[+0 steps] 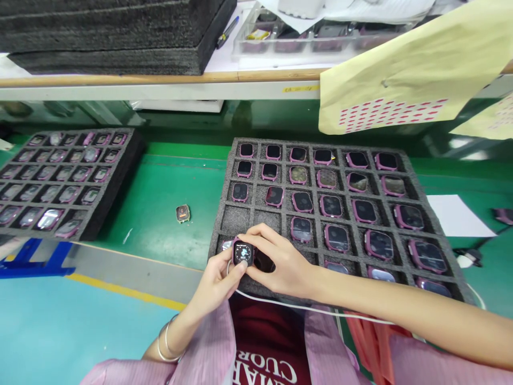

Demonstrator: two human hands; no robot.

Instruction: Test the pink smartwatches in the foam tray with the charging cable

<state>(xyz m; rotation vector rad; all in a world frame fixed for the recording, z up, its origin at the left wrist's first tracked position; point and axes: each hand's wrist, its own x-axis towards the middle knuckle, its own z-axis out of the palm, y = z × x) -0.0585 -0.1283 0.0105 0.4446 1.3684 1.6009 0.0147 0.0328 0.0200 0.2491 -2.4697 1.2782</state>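
Observation:
A small smartwatch body (242, 254) with a lit round dial is held over the front left of a grey foam tray (235, 218). My left hand (218, 278) grips its left and lower side, thumb near the screen's bottom edge. From the right, my right hand (280, 262) pinches the same watch at its top and right side. A white cable (280, 303) runs from beneath my left hand toward the right. Pink-framed watches (331, 206) with dark screens fill many compartments of the tray; two compartments just behind my hands hold none.
Another foam tray of watches (64, 174) stands at the left. One loose watch (183, 213) lies on the green mat between the trays. Yellow paper (401, 80) hangs from the shelf edge (240, 76). Black foam blocks (108, 37) sit above, white paper (459, 215) at right.

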